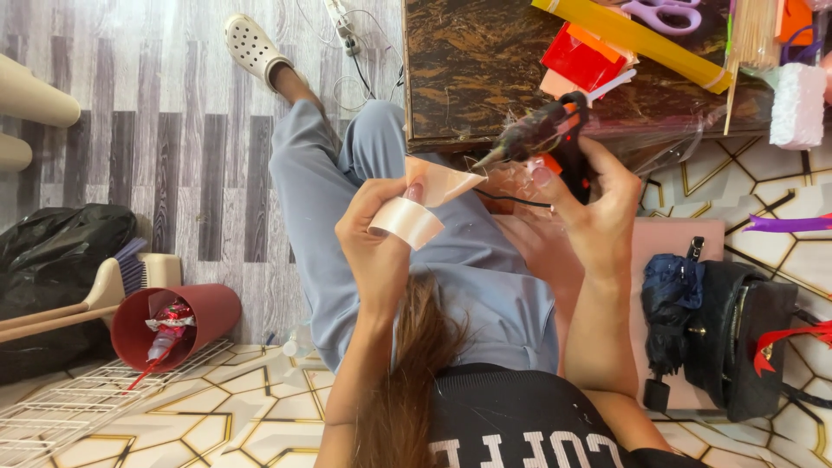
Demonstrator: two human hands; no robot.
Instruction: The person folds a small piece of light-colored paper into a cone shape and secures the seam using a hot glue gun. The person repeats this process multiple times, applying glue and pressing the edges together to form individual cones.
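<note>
Ribbon (414,212) pinched in left fingers (381,204), glue gun (542,134) beside.

Left hand (374,227) pinches a peach satin ribbon (422,201), looped at the fingers. Right hand (582,201) grips a black glue gun (544,130), nozzle tip just beside the ribbon's upper fold (contact unclear). Behind: dark marble-pattern table (472,61) with yellow and red paper, purple scissors (663,12). Red bucket (169,325) lies tipped on the floor, left.

The peach ribbon (414,214) looks like smooth, glossy satin; the glue gun (544,132) is dark matt plastic. The table (472,65) has a glossy brown marbled top, and the trousers (381,225) are soft matt grey cloth
</note>
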